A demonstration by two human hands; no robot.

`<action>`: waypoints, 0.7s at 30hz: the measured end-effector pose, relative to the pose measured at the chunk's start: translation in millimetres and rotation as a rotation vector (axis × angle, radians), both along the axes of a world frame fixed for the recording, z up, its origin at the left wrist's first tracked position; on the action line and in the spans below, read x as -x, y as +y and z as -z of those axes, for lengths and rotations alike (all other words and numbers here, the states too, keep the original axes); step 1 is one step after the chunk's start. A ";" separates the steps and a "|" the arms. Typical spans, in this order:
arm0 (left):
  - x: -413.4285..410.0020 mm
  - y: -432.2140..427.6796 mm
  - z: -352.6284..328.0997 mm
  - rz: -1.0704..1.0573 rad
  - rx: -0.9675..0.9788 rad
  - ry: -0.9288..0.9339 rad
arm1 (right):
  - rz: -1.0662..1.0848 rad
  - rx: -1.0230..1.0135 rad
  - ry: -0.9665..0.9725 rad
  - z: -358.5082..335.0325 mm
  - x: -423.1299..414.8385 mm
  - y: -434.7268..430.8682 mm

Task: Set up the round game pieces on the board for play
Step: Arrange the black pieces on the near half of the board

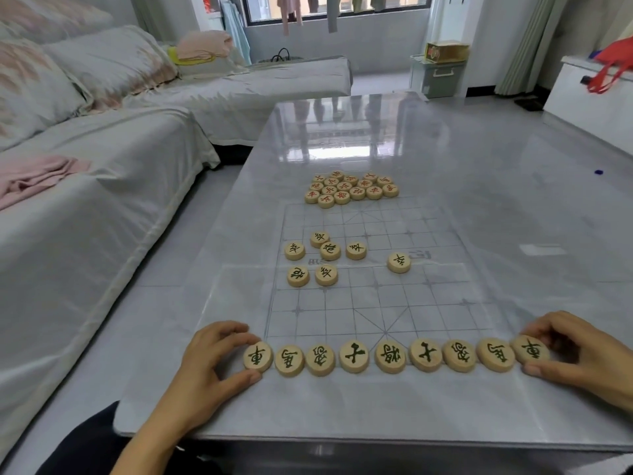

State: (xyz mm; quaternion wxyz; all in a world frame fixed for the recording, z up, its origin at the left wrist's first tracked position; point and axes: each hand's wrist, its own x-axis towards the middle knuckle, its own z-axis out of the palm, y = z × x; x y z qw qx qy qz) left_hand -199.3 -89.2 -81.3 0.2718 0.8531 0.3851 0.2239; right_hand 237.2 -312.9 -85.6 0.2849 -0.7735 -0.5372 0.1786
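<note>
My left hand and right hand pinch the ends of the back row; loose dark pieces probably need placing next.

On the glossy grey surface, the left hand and right hand pinch the end discs of a near-edge row of nine round pale wooden black-lettered pieces on the faint translucent grid board.

Pale green-lettered pieces between left hand and right hand, pale red-lettered pieces far beyond them, thin grey grid on the clear board
</note>
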 end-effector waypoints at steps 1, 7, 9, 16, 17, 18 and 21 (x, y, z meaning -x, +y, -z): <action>0.1 -0.2 0.1 0.002 0.001 -0.002 | 0.002 -0.007 0.002 -0.3 0.2 0.5; 0.5 0.3 1.0 0.010 0.012 0.003 | -0.019 -0.028 0.057 -6.0 6.2 -0.1; 0.2 0.6 1.1 0.005 0.011 0.015 | -0.014 -0.030 0.071 -6.9 8.3 -0.7; -0.3 -0.1 -1.1 0.009 -0.003 0.028 | 0.008 0.007 0.081 -9.5 12.9 -1.3; -0.3 -0.2 -1.7 0.009 0.002 0.029 | 0.016 0.011 0.082 -9.6 13.2 -1.2; -0.2 -0.1 -1.9 0.011 0.005 0.025 | 0.022 0.017 0.083 -9.5 13.3 -1.1; 0.2 -0.4 -1.8 0.015 0.011 0.015 | 0.031 0.038 0.098 -9.8 13.5 -1.5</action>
